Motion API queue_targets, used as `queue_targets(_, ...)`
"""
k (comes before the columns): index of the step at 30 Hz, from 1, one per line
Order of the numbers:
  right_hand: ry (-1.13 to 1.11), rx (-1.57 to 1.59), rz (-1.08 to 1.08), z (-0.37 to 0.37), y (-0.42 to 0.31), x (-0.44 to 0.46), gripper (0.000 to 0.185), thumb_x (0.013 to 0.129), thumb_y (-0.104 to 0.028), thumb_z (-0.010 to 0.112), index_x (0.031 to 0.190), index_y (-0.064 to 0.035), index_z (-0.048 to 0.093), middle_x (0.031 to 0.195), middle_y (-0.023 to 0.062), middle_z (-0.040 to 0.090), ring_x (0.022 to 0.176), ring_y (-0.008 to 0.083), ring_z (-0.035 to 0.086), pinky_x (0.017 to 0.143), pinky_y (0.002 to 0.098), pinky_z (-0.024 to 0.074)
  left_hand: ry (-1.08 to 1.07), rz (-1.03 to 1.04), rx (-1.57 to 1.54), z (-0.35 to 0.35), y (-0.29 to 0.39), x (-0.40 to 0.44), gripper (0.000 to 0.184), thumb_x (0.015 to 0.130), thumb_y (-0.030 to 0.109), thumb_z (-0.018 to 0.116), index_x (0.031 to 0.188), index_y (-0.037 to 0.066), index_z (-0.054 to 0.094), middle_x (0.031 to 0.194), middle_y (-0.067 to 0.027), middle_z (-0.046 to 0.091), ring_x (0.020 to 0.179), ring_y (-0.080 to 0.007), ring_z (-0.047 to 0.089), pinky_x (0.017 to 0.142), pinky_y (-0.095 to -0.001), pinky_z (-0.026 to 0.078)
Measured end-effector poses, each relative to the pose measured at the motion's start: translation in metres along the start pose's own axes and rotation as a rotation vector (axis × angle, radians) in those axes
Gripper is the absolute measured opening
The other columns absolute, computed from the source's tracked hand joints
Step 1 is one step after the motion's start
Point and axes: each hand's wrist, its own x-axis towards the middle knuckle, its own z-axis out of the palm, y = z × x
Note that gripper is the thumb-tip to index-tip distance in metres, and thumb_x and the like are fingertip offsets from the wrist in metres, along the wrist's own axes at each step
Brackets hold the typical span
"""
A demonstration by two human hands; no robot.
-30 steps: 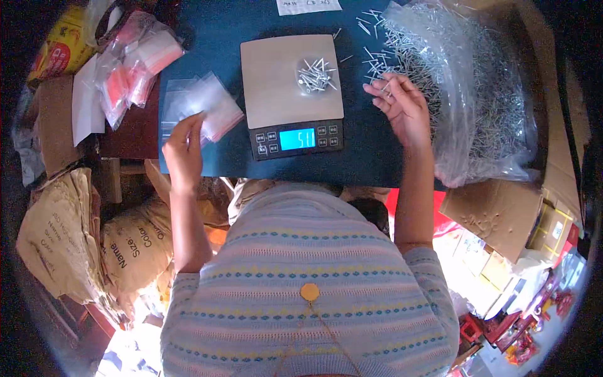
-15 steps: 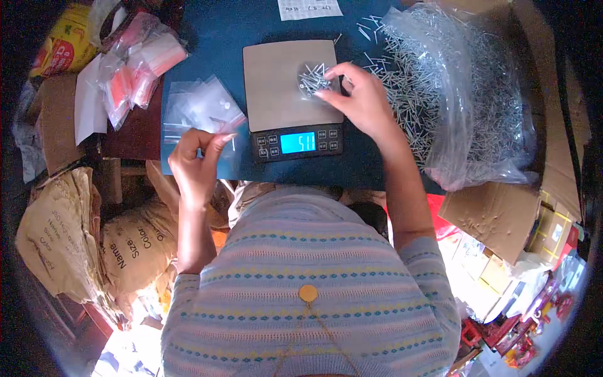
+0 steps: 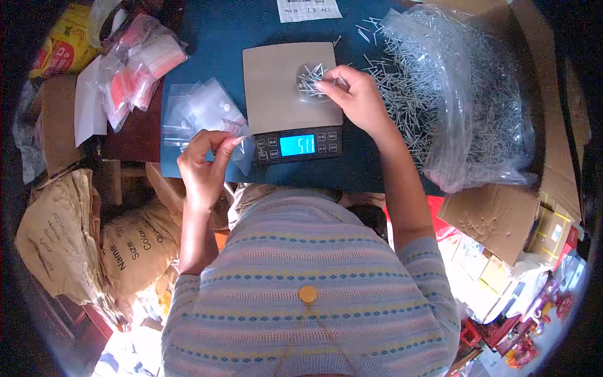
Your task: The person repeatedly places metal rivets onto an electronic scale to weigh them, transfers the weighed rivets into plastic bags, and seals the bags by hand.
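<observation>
My left hand (image 3: 204, 160) pinches the edge of a small clear zip bag (image 3: 245, 158) just left of the scale. Beside it lies a stack of more clear zip bags (image 3: 207, 103). My right hand (image 3: 358, 97) is over the right side of the kitchen scale (image 3: 270, 81), thumb and fingers closed on some of the nails (image 3: 309, 76). These thin silver nails sit in a small clear dish (image 3: 308, 95) on the scale's plate, partly hidden by my fingertips. The scale's blue display (image 3: 297, 144) is lit and seems to read 51.1.
A large heap of nails (image 3: 408, 94) spills from a clear plastic bag (image 3: 465, 125) on the right. Packs of red-edged bags (image 3: 135, 75) lie at the upper left. A printed paper slip (image 3: 308, 9) is at the back. Cardboard (image 3: 493, 217) borders the right side.
My left hand has moved slightly right and up, bringing the clear bag against the scale's left edge. My right hand's fingers have drawn together on the nails.
</observation>
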Motion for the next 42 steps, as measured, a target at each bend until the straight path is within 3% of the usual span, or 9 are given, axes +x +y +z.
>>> queue_targets(4,-0.148,0.709,0.244,-0.023,0.005,0.002,0.014,0.092,-0.02,0.056,0.092,-0.006,0.059,0.07,-0.0024,0.054,0.063,0.0065,0.049,0.054,0.0209,0.0381,0.009,0.008,-0.002,0.0,0.001,0.001,0.014,0.077,0.012,0.073,0.082,0.0,0.065,0.07,-0.0069,0.062,0.06,-0.0117,0.054,0.059,-0.024,0.044)
queue_targets(6,0.165,1.069,0.289,-0.012,-0.005,0.001,0.016,0.093,-0.023,0.053,0.093,-0.0075,0.058,0.069,-0.0013,0.051,0.058,0.0064,0.046,0.049,0.0203,0.0354,0.005,0.008,-0.004,-0.001,0.0,0.0,0.015,0.077,0.012,0.073,0.082,0.0,0.065,0.07,-0.007,0.062,0.061,-0.0118,0.055,0.059,-0.024,0.045)
queue_targets(9,0.229,1.3,0.553,-0.021,-0.004,0.009,0.018,0.093,-0.026,0.052,0.092,-0.0088,0.058,0.068,-0.0019,0.05,0.054,0.0069,0.044,0.046,0.0201,0.0333,-0.009,0.036,-0.007,0.0,0.0,0.0,0.012,0.078,0.01,0.071,0.083,0.0,0.065,0.07,-0.006,0.061,0.061,-0.0115,0.054,0.059,-0.024,0.044)
queue_targets(12,-0.284,1.246,0.327,-0.035,0.019,0.009,0.02,0.092,-0.029,0.052,0.09,-0.0096,0.059,0.067,-0.0037,0.051,0.054,0.0068,0.047,0.047,0.0186,0.0333,-0.008,0.095,-0.011,0.001,0.003,0.001,0.007,0.08,0.007,0.068,0.083,0.001,0.065,0.07,-0.004,0.06,0.061,-0.0108,0.052,0.058,-0.0239,0.042)
queue_targets(16,0.088,-0.016,-0.072,-0.007,0.015,0.012,0.027,0.085,-0.032,0.063,0.084,-0.0057,0.065,0.068,0.0003,0.061,0.054,0.0079,0.052,0.049,0.0226,0.0408,-0.027,0.08,-0.021,0.0,0.004,0.0,0.008,0.079,0.007,0.069,0.084,0.002,0.065,0.07,-0.0046,0.061,0.063,-0.0114,0.053,0.06,-0.0239,0.042)
queue_targets(21,0.074,-0.42,-0.018,0.006,-0.012,0.016,0.015,0.074,-0.025,0.069,0.083,-0.0132,0.067,0.08,0.0107,0.066,0.07,0.0278,0.064,0.063,0.0391,0.0492,-0.048,0.079,-0.024,0.002,0.006,-0.001,0.01,0.078,0.008,0.07,0.083,0.0,0.065,0.071,-0.0062,0.061,0.063,-0.0122,0.055,0.06,-0.024,0.044)
queue_targets(30,0.239,-0.275,-0.067,0.0,-0.001,0.015,0.02,0.075,-0.022,0.072,0.08,-0.0042,0.064,0.052,0.0044,0.052,0.042,0.0128,0.043,0.043,0.0292,0.034,-0.063,0.113,-0.05,0.004,0.011,0.002,0.013,0.077,0.008,0.072,0.084,-0.002,0.066,0.072,-0.0092,0.062,0.061,-0.0135,0.057,0.057,-0.0247,0.045)
queue_targets(37,0.277,-0.485,-0.172,0.014,0.006,0.017,0.018,0.075,-0.02,0.071,0.082,-0.0045,0.064,0.06,0.0055,0.058,0.048,0.0107,0.049,0.051,0.0238,0.0428,-0.077,0.149,-0.074,0.006,0.017,0.002,0.013,0.077,0.007,0.071,0.086,-0.001,0.066,0.073,-0.0091,0.062,0.062,-0.0133,0.058,0.058,-0.0247,0.046)
queue_targets(42,0.264,0.235,-0.108,0.006,0.0,0.015,0.012,0.077,-0.011,0.067,0.086,-0.0032,0.062,0.067,0.0001,0.058,0.054,0.006,0.049,0.046,0.0214,0.0369,-0.121,0.12,-0.148,0.003,0.018,0.001,0.016,0.078,0.007,0.071,0.091,-0.002,0.066,0.077,-0.0089,0.064,0.067,-0.0129,0.061,0.063,-0.0244,0.047)
